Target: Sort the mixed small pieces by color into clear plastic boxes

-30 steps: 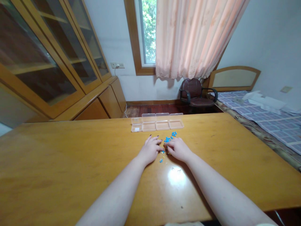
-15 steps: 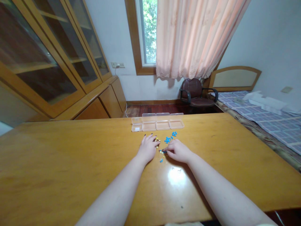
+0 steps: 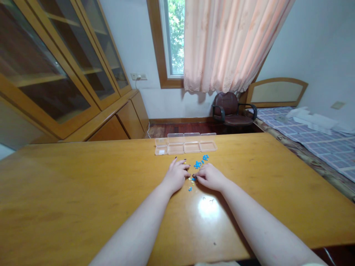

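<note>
My left hand (image 3: 176,175) rests on the table with its fingers spread, partly covering a pile of small yellow pieces (image 3: 185,163). Just to its right, my right hand (image 3: 209,177) is curled with fingertips low among a few mixed blue and yellow pieces (image 3: 192,180); whatever its fingers pinch is too small to make out. Beyond the right hand lies a loose group of small blue pieces (image 3: 197,164), with more blue pieces (image 3: 205,157) farther back. One small blue bit (image 3: 190,189) sits nearer to me.
A row of clear plastic boxes (image 3: 184,148) with raised lids stands near the far edge of the wooden table (image 3: 83,199). Small thin bits (image 3: 212,201) lie by the bright reflection. Past the table are a brown armchair (image 3: 227,107), a bed and a glass-door cabinet.
My left hand's thumb and fingers have shifted toward the mixed pieces, covering more of the yellow pile. My right hand has barely moved.
</note>
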A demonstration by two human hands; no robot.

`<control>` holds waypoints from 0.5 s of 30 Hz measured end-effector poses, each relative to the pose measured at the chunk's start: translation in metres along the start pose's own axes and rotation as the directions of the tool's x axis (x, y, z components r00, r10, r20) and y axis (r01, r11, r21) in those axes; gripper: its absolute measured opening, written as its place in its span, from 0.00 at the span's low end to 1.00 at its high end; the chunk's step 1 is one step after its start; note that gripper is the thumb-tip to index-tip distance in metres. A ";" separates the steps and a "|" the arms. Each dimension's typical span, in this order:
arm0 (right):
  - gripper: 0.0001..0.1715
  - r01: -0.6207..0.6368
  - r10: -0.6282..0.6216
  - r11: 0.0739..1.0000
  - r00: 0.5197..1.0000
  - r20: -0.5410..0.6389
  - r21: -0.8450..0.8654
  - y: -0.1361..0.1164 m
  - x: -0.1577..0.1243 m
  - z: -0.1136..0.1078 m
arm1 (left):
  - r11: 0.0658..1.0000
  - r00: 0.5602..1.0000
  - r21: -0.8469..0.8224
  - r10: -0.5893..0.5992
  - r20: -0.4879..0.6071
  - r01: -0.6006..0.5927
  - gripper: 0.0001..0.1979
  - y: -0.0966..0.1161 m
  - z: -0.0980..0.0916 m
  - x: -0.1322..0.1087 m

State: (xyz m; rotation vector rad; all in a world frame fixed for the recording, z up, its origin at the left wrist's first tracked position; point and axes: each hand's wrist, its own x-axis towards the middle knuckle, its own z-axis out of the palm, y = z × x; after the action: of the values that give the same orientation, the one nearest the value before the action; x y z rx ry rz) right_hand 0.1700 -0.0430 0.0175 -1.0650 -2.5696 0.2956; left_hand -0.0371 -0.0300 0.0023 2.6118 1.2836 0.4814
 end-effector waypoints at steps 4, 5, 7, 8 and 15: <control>0.19 -0.052 0.052 0.998 0.999 -0.002 0.017 0.003 -0.001 0.000 | 0.997 0.997 0.027 -0.068 0.022 0.067 0.17 0.003 0.000 -0.002; 0.20 -0.058 0.058 0.998 0.998 -0.001 0.029 0.003 -0.001 0.000 | 0.996 0.996 0.033 -0.081 0.025 0.080 0.19 0.003 0.001 -0.003; 0.20 -0.043 0.043 0.997 0.999 0.008 0.059 0.004 -0.002 0.000 | 0.996 0.996 0.037 -0.087 0.028 0.086 0.22 0.004 0.003 -0.004; 0.20 -0.024 0.023 0.997 1.000 0.014 0.072 0.004 -0.002 0.000 | 0.996 0.996 0.036 -0.082 0.027 0.081 0.23 0.005 0.003 -0.004; 0.20 -0.018 0.018 1.000 0.999 0.039 -0.002 0.005 -0.001 0.003 | 1.000 0.997 -0.011 -0.025 -0.077 0.024 0.15 0.004 0.000 -0.001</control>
State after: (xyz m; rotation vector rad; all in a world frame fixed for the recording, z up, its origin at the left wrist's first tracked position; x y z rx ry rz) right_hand 0.1725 -0.0401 0.0128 -1.0935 -2.5967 0.3223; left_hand -0.0353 -0.0330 0.0035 2.5900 1.3311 0.5889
